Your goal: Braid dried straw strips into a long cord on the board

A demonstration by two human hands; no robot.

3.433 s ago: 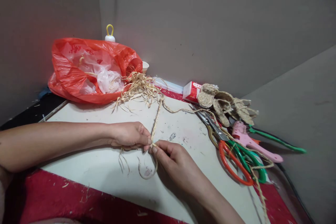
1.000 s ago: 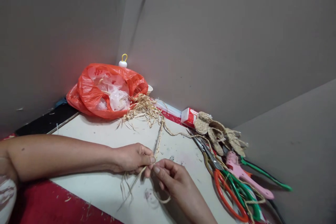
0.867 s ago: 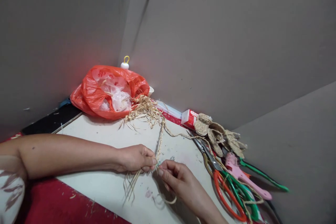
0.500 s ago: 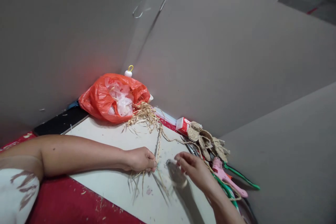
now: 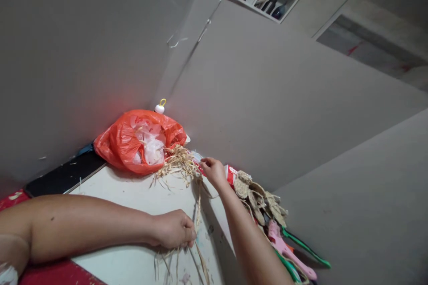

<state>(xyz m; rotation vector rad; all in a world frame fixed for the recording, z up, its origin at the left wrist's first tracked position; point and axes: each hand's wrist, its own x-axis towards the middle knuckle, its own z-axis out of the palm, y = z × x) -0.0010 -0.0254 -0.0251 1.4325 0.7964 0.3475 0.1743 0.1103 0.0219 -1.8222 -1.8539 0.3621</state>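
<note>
My left hand (image 5: 177, 229) is closed in a pinch around the lower part of a thin raffia braid (image 5: 198, 209). Loose strands (image 5: 202, 260) fan out below those fingers over the white board. My right hand (image 5: 214, 171) is raised beyond the braid's far end, its fingers loosely bent with a small gap at the thumb; I see nothing held in it. Just left of its fingertips lies a tangled heap of dry raffia (image 5: 179, 160), spilling beside an orange plastic bag (image 5: 117, 142).
The white board (image 5: 133, 191) lies on a red surface (image 5: 56, 271) in a corner between grey panels. Along the right edge sit a red-and-white box (image 5: 231, 173), woven raffia pieces (image 5: 257, 193), a pink glue gun (image 5: 279, 242) and a green-handled tool (image 5: 306, 247).
My right hand has moved forward and left, from beside the braid to near the raffia heap. My left hand keeps its pinch on the braid. The camera view has tilted upward.
</note>
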